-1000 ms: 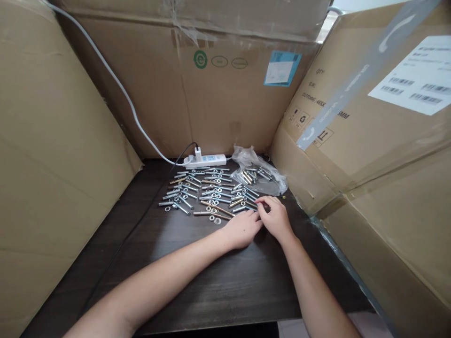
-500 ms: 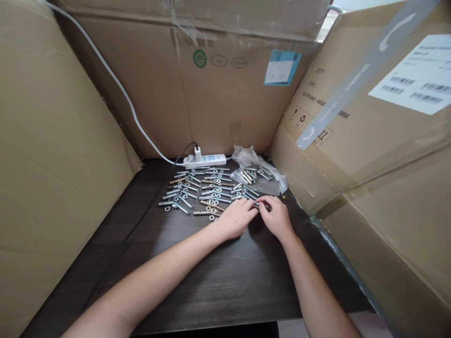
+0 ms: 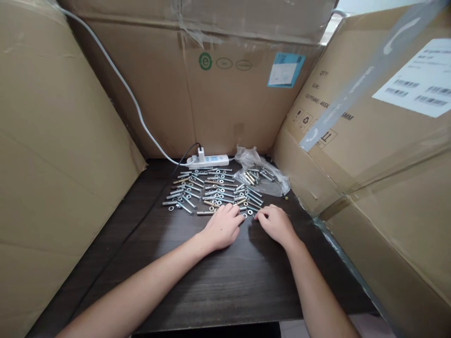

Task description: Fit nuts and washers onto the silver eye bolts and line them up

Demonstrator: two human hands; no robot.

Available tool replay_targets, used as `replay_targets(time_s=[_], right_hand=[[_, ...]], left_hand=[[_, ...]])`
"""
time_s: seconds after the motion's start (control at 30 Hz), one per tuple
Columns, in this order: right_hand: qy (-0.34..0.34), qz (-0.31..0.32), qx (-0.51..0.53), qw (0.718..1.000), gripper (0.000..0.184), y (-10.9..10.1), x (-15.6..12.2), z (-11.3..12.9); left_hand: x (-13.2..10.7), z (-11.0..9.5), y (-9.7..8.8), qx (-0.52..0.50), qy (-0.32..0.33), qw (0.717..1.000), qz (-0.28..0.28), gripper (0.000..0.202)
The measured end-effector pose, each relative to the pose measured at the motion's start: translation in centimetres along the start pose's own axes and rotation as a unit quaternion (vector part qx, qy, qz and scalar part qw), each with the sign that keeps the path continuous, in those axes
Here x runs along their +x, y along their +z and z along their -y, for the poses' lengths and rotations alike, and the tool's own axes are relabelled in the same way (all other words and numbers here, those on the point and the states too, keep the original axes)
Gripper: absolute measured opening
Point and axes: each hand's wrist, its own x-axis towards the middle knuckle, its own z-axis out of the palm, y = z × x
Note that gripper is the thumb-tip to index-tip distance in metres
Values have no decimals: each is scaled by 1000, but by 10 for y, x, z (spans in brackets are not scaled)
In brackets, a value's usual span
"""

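Observation:
Rows of silver and brass-coloured anchor bolts [image 3: 211, 188] with loose washers and nuts lie on a dark wooden table [image 3: 218, 281]. My left hand [image 3: 222, 226] rests at the near edge of the rows. Its fingers are bent together over the nearest bolts, and what they hold is hidden. My right hand [image 3: 277, 223] lies just to the right, its fingertips curled in a pinch close to a small nut and washer [image 3: 247, 213] on the table. A gap of bare table separates the two hands.
A clear plastic bag [image 3: 262, 176] with more bolts lies at the back right. A white power strip [image 3: 207, 161] with a white cable [image 3: 130, 101] sits against the back. Large cardboard boxes [image 3: 369, 141] wall in the table on the left, back and right.
The hands were touching over one bolt at the right end of the rows. They have drawn apart, the left hand shifting left, and a nut and washer show between them.

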Motion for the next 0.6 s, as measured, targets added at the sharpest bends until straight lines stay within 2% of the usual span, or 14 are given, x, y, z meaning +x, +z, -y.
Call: replay_targets(time_s=[0.13,0.27,0.47,0.6], right_hand=[[1,-6,-3,1000,27,3,2,-1],[-8,-41,29,999,29,3,3,-3],[-11,-90,33,995,28,-3,9,-5],[13,-95,-26,995,25,-13,35,-6]], left_hand=[[0,-2,-1,6,-2,1000,2,26],[-12,2,-11,-12,-9,1000,-20,24],[-46,38,-29,-76,-52,993,-67,16],[-61,60,-30,-142,-85,980,-114,20]])
